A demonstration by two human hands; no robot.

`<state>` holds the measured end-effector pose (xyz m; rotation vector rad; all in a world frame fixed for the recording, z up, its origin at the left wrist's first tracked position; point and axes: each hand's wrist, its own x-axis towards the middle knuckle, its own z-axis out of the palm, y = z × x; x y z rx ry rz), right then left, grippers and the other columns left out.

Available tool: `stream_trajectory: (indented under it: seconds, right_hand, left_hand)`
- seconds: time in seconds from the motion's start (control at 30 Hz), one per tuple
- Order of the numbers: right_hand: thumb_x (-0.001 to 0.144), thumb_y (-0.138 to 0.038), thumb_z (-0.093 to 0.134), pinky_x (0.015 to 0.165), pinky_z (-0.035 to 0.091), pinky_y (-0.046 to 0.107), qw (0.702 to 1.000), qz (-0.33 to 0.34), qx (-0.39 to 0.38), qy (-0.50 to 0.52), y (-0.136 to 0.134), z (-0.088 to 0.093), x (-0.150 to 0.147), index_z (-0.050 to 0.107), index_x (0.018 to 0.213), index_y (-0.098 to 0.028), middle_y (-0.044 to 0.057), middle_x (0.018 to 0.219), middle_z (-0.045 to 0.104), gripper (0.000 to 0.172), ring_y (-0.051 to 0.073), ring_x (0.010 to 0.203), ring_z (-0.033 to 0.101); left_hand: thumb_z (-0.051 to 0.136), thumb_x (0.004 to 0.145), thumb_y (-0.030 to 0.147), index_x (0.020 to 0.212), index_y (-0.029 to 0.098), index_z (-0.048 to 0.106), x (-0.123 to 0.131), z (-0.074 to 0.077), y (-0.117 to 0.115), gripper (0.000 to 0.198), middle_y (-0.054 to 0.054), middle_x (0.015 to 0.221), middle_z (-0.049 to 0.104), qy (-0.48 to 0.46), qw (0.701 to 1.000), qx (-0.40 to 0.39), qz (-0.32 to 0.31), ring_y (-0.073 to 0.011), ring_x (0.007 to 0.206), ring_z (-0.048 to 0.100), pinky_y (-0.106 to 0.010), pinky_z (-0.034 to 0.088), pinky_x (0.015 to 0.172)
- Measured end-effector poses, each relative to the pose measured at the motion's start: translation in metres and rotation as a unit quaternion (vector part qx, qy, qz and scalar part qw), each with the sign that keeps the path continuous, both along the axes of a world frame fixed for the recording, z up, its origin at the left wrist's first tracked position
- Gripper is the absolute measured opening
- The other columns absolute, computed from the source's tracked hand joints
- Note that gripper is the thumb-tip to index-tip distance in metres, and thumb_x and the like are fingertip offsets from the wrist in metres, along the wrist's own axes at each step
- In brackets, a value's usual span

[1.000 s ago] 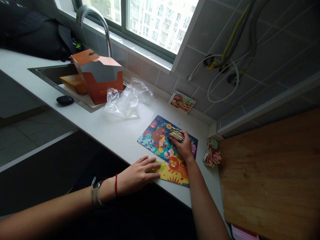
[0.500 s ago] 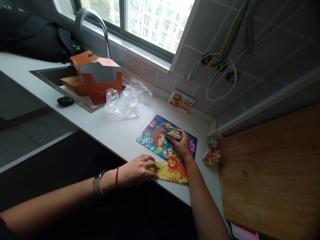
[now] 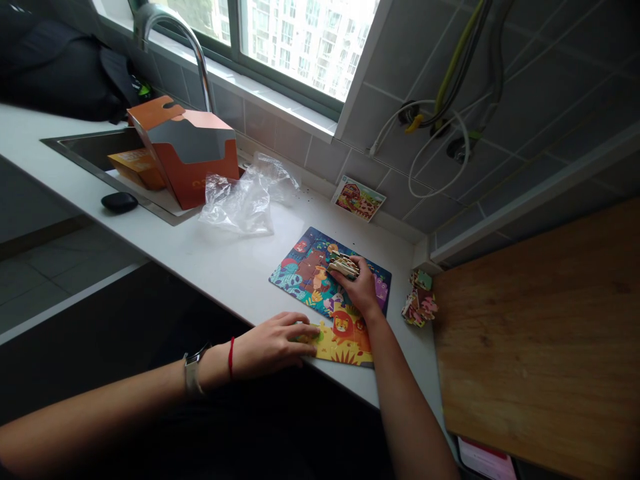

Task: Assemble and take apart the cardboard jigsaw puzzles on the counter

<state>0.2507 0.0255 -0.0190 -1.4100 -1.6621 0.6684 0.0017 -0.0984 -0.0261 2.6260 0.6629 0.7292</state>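
A bright, flat animal jigsaw puzzle (image 3: 307,273) lies on the surface (image 3: 200,267); the right hand (image 3: 361,290) grips stacked pieces (image 3: 343,267), the left hand (image 3: 270,345) rests open on it.

No words or numbers can be read. The orange box (image 3: 200,177) has small lettering low on its front, too blurred to make out, and the yellow carton (image 3: 135,168) beside it shows print just as unreadable.
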Motion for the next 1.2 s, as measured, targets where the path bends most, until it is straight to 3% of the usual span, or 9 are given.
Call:
stream_trajectory:
  seconds: [0.23, 0.37, 0.5, 0.67, 0.73, 0.93, 1.2]
  right_hand:
    - [0.069, -0.057, 0.084, 0.081, 0.056, 0.041, 1.0, 0.0, -0.006, 0.007, 0.0, 0.0, 0.0, 0.061, 0.112, -0.022, 0.009, 0.103, 0.077, 0.061, 0.03, 0.09, 0.074]
    - [0.069, -0.056, 0.084, 0.083, 0.056, 0.041, 1.0, 0.004, -0.009, 0.016, 0.0, 0.001, 0.0, 0.06, 0.112, -0.023, 0.009, 0.104, 0.077, 0.059, 0.03, 0.092, 0.074]
    - [0.069, -0.056, 0.083, 0.084, 0.056, 0.042, 1.0, 0.005, -0.005, 0.014, 0.0, 0.001, -0.001, 0.061, 0.111, -0.022, 0.009, 0.104, 0.077, 0.058, 0.03, 0.091, 0.074]
    - [0.069, -0.057, 0.083, 0.081, 0.057, 0.04, 1.0, 0.003, -0.002, 0.01, 0.0, 0.0, -0.001, 0.061, 0.112, -0.022, 0.009, 0.103, 0.077, 0.059, 0.029, 0.09, 0.073]
    - [0.069, -0.057, 0.083, 0.08, 0.056, 0.039, 1.0, 0.003, -0.001, 0.011, 0.0, -0.001, 0.0, 0.061, 0.111, -0.023, 0.008, 0.103, 0.076, 0.058, 0.029, 0.09, 0.073]
    - [0.069, -0.054, 0.084, 0.078, 0.055, 0.038, 1.0, 0.013, 0.006, 0.02, 0.001, 0.0, -0.001, 0.061, 0.108, -0.023, 0.007, 0.101, 0.076, 0.054, 0.028, 0.089, 0.072]
    - [0.069, -0.049, 0.085, 0.078, 0.055, 0.035, 1.0, 0.014, 0.011, 0.02, 0.0, 0.002, -0.001, 0.062, 0.109, -0.024, 0.004, 0.099, 0.076, 0.052, 0.025, 0.087, 0.073]
  left_hand:
    - [0.063, 0.099, 0.031, 0.114, 0.025, 0.073, 0.014, -0.008, -0.002, 0.019, -0.01, 0.123, 0.072, -0.083, 0.994, -0.03, 0.058, -0.023, 0.114, 0.064, -0.037, 0.056, 0.098]
    - [0.057, 0.102, 0.023, 0.119, 0.022, 0.071, 0.017, -0.006, -0.003, 0.022, -0.01, 0.115, 0.076, -0.098, 0.993, 0.023, 0.063, -0.0241, 0.115, 0.066, -0.039, 0.057, 0.098]
    - [0.058, 0.1, 0.017, 0.117, 0.026, 0.072, 0.021, -0.006, -0.006, 0.024, -0.007, 0.126, 0.073, -0.08, 0.992, 0.054, 0.082, -0.0284, 0.134, 0.055, -0.051, 0.046, 0.113]
    - [0.066, 0.097, 0.027, 0.112, 0.026, 0.074, 0.039, -0.011, -0.01, 0.017, -0.01, 0.14, 0.063, -0.042, 0.995, 0.035, 0.088, -0.0317, 0.133, 0.056, -0.053, 0.05, 0.111]
    - [0.07, 0.094, 0.031, 0.116, 0.024, 0.072, 0.041, -0.009, -0.009, 0.024, -0.013, 0.143, 0.06, -0.031, 0.996, 0.0, 0.082, -0.0329, 0.132, 0.056, -0.053, 0.051, 0.11]
    - [0.077, 0.085, 0.018, 0.134, 0.023, 0.057, 0.035, 0.005, -0.004, 0.052, -0.013, 0.145, 0.053, -0.039, 0.988, -0.128, 0.081, -0.0269, 0.13, 0.058, -0.042, 0.053, 0.11]
    - [0.07, 0.088, 0.016, 0.134, 0.024, 0.053, 0.043, 0.015, -0.003, 0.05, -0.013, 0.137, 0.057, -0.007, 0.995, -0.072, 0.071, -0.0276, 0.122, 0.062, -0.043, 0.058, 0.104]
